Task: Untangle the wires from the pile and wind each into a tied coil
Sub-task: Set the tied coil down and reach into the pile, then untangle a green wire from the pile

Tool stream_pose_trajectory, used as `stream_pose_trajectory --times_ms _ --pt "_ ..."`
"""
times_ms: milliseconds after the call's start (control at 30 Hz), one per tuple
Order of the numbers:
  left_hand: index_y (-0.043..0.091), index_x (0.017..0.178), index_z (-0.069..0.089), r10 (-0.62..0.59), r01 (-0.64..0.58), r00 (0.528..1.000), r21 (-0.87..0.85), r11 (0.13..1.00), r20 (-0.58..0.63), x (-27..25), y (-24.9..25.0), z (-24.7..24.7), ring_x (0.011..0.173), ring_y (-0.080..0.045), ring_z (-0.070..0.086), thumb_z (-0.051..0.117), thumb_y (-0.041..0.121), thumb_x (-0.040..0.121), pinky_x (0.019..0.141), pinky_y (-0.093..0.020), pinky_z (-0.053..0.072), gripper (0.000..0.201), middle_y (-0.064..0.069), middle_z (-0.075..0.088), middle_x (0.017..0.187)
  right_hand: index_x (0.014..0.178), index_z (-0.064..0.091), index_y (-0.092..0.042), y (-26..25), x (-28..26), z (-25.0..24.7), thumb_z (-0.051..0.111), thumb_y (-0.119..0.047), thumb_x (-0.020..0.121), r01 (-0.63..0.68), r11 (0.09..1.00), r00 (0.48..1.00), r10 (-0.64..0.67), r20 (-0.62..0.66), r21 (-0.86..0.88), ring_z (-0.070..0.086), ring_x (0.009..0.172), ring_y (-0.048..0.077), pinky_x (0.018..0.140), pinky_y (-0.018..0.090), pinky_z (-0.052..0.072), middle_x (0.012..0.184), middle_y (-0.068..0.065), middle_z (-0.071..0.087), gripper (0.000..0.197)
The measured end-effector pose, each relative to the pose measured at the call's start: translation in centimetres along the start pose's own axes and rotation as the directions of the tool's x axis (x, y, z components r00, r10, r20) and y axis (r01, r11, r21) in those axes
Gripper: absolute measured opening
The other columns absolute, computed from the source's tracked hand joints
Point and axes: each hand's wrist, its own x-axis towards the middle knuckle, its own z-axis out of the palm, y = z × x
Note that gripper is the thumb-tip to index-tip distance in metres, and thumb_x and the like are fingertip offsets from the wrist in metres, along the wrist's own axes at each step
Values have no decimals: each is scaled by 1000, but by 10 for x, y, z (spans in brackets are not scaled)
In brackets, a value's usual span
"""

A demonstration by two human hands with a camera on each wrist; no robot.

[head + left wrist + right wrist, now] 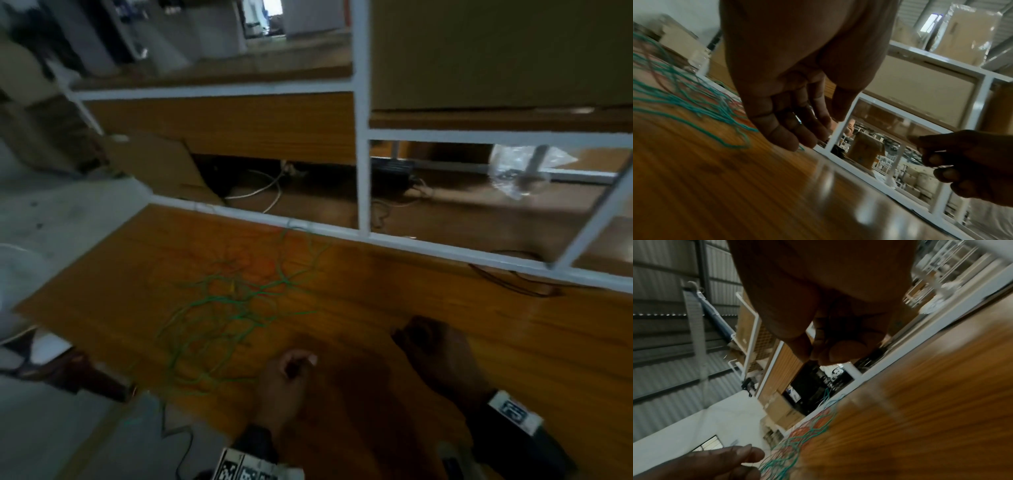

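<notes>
The left hand [286,383] hovers over the near part of the wooden worktop [394,284], fingers loosely curled and holding nothing that can be seen; in the left wrist view its fingers [785,138] hang relaxed just above the wood. The right hand [442,356] sits to its right, well apart from it, fingers drawn in toward the thumb; in the right wrist view the fingertips [836,353] press together, possibly pinching a thin dark wire, though blur and shadow make that hard to confirm. The pile of wires [236,301], mostly green strands with fainter red ones among them, sprawls loose and tangled across the left half of the worktop, reaching from near the far edge to the near-left edge, just beside the left hand. A white metal frame [363,144] rises along the worktop's far edge.
</notes>
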Motion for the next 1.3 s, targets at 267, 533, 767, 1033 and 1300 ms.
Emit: stream_pose_trajectory --times_ms 267,533,767,1033,1300 --pt "30 85 73 34 -39 997 -66 997 -75 67 -54 -130 70 -4 62 69 18 91 61 -18 45 13 6 74 82 85 71 -19 -78 47 153 70 -32 95 -10 994 963 38 266 -108 64 65 12 66 45 56 79 -1 70 17" --pt "26 88 73 29 -39 996 -112 993 -85 117 -81 -208 77 -1 65 68 14 91 72 -22 51 12 7 73 87 81 68 -18 -102 61 222 68 -48 87 -112 901 918 256 304 -419 64 60 13 50 25 43 74 -1 66 31" --pt "16 94 75 27 -42 996 -182 982 -82 125 -88 -213 73 11 63 70 15 90 65 -11 50 7 9 74 88 78 77 -11 -119 81 189 77 -21 88 -296 935 936 325 135 -196 71 68 25 57 40 55 71 4 73 14" --pt "20 95 74 -57 41 997 -285 958 -49 147 -96 -237 90 -12 68 64 8 93 79 -29 53 16 0 75 96 84 71 -20 -87 110 146 69 -20 95 -291 909 956 288 -55 -300 69 67 28 64 51 60 79 9 74 11" --pt "32 88 72 -80 73 995 -110 991 -56 134 -106 -220 86 -5 68 75 16 86 74 -28 54 16 11 74 89 98 74 -18 -89 82 180 79 -16 85 15 934 996 -44 -74 -358 70 83 29 68 33 51 101 7 71 14"
